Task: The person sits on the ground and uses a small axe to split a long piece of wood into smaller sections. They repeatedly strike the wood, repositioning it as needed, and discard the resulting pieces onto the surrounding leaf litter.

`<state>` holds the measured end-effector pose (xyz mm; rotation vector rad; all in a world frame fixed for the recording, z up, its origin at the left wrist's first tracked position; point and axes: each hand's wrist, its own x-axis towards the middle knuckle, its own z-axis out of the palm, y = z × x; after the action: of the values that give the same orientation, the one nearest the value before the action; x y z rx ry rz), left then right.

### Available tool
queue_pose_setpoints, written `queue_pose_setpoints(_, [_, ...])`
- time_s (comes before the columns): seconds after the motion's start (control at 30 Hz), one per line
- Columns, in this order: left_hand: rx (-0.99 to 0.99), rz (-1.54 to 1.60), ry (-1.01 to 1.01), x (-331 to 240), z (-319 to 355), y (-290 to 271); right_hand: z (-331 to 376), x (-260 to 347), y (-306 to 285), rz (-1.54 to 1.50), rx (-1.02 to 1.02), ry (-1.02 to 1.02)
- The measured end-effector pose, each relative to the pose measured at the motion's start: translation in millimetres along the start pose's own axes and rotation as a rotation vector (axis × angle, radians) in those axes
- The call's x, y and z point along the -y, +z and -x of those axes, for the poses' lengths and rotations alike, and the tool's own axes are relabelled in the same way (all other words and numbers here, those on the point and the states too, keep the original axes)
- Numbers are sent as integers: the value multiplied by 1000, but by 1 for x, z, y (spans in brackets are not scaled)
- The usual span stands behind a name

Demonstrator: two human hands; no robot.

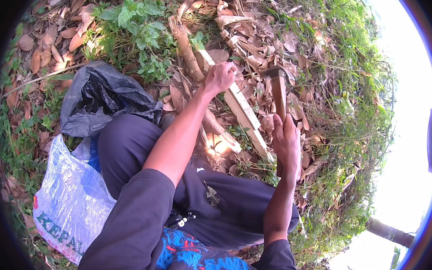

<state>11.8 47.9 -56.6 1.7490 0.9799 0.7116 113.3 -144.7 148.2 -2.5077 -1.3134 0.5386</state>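
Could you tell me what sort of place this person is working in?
It looks like an outdoor patch of rough ground, perhaps a garden edge or grove: dry fallen leaves cover the soil, green weeds grow among them, and a tree trunk stands nearby.

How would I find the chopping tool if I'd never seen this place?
Start at the black bag lying on the dry leaves, then go right past the left hand gripping a pale stick. Further right, the right hand holds a wooden handle upright: that is the hatchet. Only it has a dark metal head on top; the sticks around it are plain wood.
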Motion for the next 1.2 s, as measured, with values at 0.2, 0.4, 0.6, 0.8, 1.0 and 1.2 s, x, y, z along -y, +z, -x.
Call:
queue_pose_setpoints(0.2, [-4, 11, -7, 4, -2, 3, -6, 17, 1, -125, -12, 130])
queue_pose_setpoints(0.4, [-41, 0, 25, 2, -4, 4, -10, -30, 39, 84, 64, -35])
queue_pose_setpoints(0.6, [-74, -53, 66, 12, -3, 7, -5, 16, -4, -5, -107, 29])
queue_pose_setpoints(0.8, [-71, -38, 79, 13, -5, 8, -13, -23, 31, 153, 124, -71])
queue_pose_setpoints(1.0, [13, 15, -6, 0, 0, -1, -7, 8, -10, -1, -19, 100])
queue_pose_setpoints(1.2, [7, -5, 15, 5, -2, 3, -18, -4, 3, -83, -155, 15])
